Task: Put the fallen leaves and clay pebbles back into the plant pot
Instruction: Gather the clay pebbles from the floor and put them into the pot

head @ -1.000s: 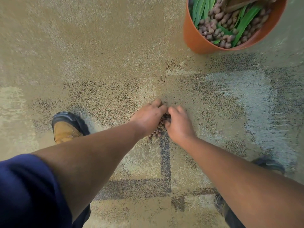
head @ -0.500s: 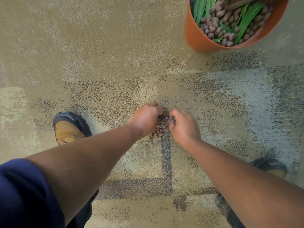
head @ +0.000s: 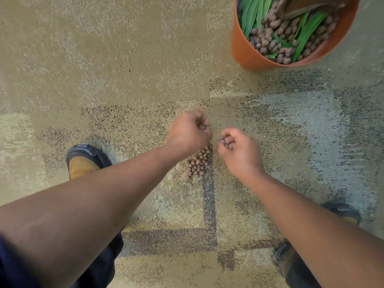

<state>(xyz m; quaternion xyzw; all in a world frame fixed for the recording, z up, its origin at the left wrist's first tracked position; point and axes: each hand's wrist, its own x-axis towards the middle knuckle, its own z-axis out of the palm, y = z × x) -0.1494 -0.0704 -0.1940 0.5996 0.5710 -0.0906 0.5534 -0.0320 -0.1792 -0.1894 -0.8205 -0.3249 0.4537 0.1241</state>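
Note:
A small heap of brown clay pebbles (head: 198,161) lies on the carpet between my hands. My left hand (head: 188,132) is curled into a fist just above the heap, with a pebble or two showing between its fingers. My right hand (head: 239,150) is cupped shut on several pebbles, to the right of the heap and lifted off the floor. The orange plant pot (head: 247,53) stands at the upper right, holding pebbles and green leaves (head: 252,15).
Patterned beige and grey carpet (head: 124,69) covers the floor. My left shoe (head: 83,161), tan with a black toe, stands left of the heap. My right shoe (head: 345,213) is at the lower right, partly behind my forearm.
Both hands have closed on pebbles, lifted off the heap and drawn apart. The heap on the carpet now shows between them.

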